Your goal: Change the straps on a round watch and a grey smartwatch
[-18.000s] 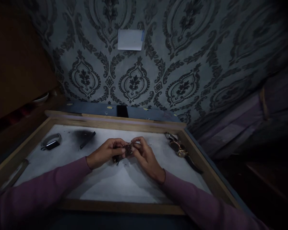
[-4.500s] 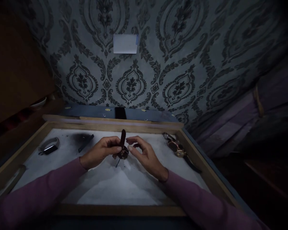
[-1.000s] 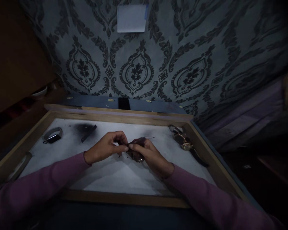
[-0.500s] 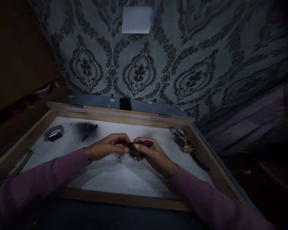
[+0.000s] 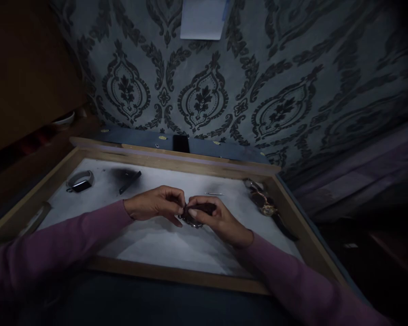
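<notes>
Patterned wallpaper (image 5: 202, 97) behind a white-lined wooden tray (image 5: 177, 272), watch (image 5: 191, 221) in right hand (image 5: 222, 222).

There's dark brown on the watch strap (image 5: 206, 208) at the right hand (image 5: 224, 222), silvery glints on the case (image 5: 193, 222) toward the left hand (image 5: 156, 203). Plain mauve sleeves (image 5: 98, 228) behind both! White sheet (image 5: 163, 253) under the hands, tawny wooden frame (image 5: 177, 270) around it. Gold gleams on another watch (image 5: 268, 209) right of the hands; over left, a grey band (image 5: 85, 175). Farther out, blue cloth (image 5: 136, 137) dotted yellow, then grey-blue wallpaper (image 5: 202, 102) in dark damask medallions and leafy scrolls.
</notes>
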A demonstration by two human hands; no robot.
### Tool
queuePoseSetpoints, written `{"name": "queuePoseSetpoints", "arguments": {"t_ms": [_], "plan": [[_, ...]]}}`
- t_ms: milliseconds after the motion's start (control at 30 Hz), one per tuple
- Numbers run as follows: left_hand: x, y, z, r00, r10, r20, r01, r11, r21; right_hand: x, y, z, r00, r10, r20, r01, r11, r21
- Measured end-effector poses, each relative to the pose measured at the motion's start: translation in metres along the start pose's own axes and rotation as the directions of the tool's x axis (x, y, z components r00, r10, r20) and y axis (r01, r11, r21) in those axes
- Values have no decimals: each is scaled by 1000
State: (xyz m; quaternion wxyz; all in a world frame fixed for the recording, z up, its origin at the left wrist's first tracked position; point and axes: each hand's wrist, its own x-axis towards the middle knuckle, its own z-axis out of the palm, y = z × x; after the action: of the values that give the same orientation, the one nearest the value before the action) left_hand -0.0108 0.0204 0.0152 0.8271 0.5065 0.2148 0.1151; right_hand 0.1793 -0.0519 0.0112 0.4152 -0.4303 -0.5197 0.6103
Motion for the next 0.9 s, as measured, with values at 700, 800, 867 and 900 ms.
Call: {"name": "queuePoseSetpoints", "arguments": {"t_ms": [700, 800, 867, 900], "plan": [[-1, 5, -2, 969, 245, -39, -248, 947, -203, 14, 8, -8, 978, -206, -40, 209, 972, 107], [-2, 7, 0, 964, 258, -59, -264, 944, -198, 16, 10, -10, 964, -255, -71, 259, 965, 45], [-2, 7, 1, 962, 262, -76, -272, 947, -172, 16, 10, -11, 952, -300, -67, 300, 954, -15], [-1, 7, 1, 962, 260, -85, -271, 951, -149, 16, 11, -11, 944, -325, -63, 323, 945, -51]]}}
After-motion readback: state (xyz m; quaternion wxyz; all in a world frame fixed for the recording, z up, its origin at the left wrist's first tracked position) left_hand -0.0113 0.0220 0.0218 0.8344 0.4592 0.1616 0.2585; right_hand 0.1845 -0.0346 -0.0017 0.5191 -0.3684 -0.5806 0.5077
